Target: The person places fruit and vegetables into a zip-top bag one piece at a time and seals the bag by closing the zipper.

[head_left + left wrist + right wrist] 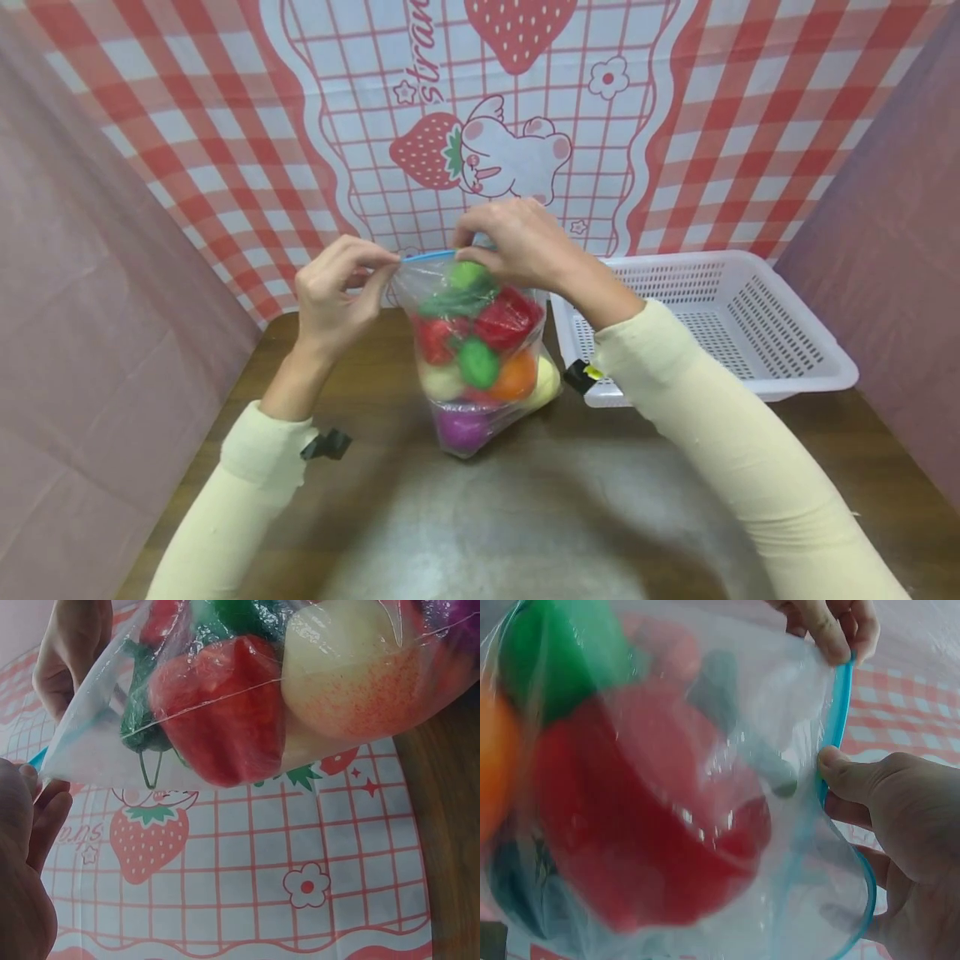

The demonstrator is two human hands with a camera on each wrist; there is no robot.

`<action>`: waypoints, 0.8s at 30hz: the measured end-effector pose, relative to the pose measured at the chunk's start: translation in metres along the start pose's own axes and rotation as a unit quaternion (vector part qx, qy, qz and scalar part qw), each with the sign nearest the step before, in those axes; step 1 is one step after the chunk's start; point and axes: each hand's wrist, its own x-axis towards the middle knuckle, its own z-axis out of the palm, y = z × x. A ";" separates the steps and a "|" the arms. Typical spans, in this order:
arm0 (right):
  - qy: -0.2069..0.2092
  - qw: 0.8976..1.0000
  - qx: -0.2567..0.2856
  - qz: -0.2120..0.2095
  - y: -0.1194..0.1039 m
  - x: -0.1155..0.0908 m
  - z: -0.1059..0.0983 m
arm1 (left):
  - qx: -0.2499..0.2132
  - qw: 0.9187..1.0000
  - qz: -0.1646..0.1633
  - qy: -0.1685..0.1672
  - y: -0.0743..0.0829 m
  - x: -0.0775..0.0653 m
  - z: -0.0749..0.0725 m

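Note:
A clear zip bag [420, 287] with a blue zip strip along its top is full of toy fruit and vegetables. Through the plastic show a red bell pepper [225, 705], a green piece [478, 363], an orange piece [514, 377] and a purple piece [462, 427] at the bottom. My left hand [337, 287] pinches the left top corner of the bag. Further along the blue strip, my right hand [521, 242] pinches it between thumb and fingers. In the right wrist view the strip [838, 705] runs straight between the hands and bows outward beyond the right thumb.
A white perforated plastic basket [817, 358] stands on the wooden table [360, 517], right of the bag. Behind hangs a red-checked cloth [225, 125] with strawberry prints. Pinkish curtains [97, 333] close off both sides. Black straps [326, 444] sit at the wrists.

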 end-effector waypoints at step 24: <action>-0.048 0.996 -0.053 0.055 0.041 -0.014 -0.015 | -0.013 0.997 -0.077 0.022 -0.018 -0.012 -0.025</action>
